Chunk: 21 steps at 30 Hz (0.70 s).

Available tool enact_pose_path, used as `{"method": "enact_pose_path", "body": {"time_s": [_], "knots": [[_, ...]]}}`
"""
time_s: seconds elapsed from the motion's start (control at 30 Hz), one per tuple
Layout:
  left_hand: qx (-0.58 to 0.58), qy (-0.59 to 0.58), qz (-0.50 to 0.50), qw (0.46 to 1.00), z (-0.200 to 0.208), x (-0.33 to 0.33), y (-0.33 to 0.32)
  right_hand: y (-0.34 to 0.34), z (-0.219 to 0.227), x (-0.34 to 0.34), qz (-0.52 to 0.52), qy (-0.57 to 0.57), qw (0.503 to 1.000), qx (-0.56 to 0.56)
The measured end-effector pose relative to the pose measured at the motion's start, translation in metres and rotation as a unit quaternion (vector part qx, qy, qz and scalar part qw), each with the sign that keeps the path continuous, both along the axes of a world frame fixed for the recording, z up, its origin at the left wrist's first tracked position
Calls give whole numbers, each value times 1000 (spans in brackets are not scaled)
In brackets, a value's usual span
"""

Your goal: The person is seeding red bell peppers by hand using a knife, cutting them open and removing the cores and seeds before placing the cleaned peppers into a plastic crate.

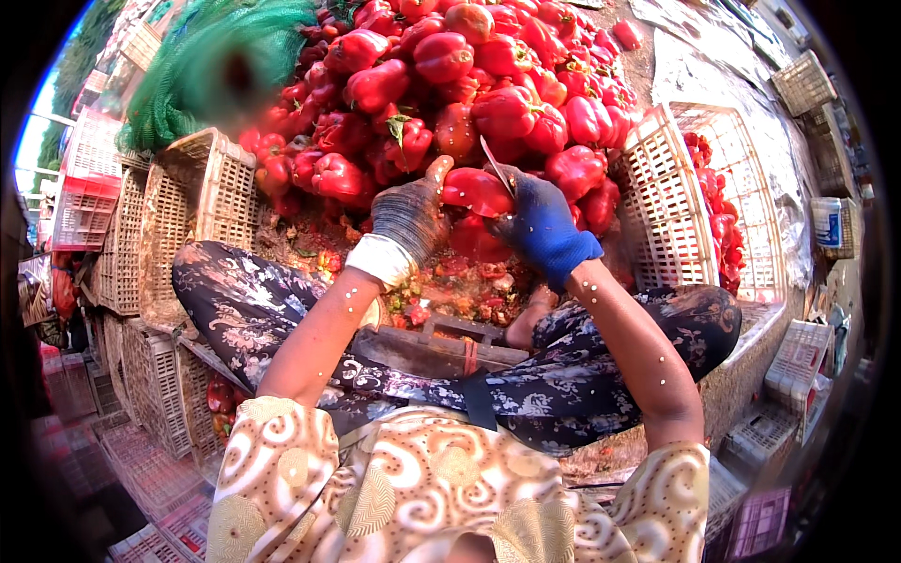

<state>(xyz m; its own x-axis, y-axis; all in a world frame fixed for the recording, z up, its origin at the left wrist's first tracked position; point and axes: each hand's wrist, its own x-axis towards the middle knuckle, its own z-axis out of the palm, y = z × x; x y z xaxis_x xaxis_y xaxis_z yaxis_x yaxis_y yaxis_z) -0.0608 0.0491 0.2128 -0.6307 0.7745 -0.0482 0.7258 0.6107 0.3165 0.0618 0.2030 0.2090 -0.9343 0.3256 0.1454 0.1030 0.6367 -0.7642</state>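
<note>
Between my two gloved hands is a red bell pepper (477, 192). My left hand (409, 211), in a dirty grey glove with a white cuff, is closed on the pepper's left side, thumb up. My right hand (547, 220), in a blue glove, grips a knife (495, 164) whose blade slants up and left across the pepper's right end. The knife's handle is hidden in my fingers. Just beyond my hands rises a large heap of red bell peppers (441, 58). Another pepper (477, 238) sits right below the held one.
Pepper scraps (450, 298) litter the ground before my crossed legs. On the right stands a plastic crate (664, 202) with red pieces in it. A tan crate (225, 188) and green netting (202, 70) are at the left, with stacked crates (150, 375) behind. A wooden frame (436, 352) lies by my legs.
</note>
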Motion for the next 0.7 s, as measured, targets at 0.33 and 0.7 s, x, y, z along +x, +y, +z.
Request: {"method": "enact_pose_path", "body": {"time_s": [0.33,0.7], "knots": [[-74,433,169,882,87,-224,-215,24,14,-11,-132,137,967,-167],[423,-561,44,710,-6,3,19,12,13,-19,-157,339,927,-44]]}}
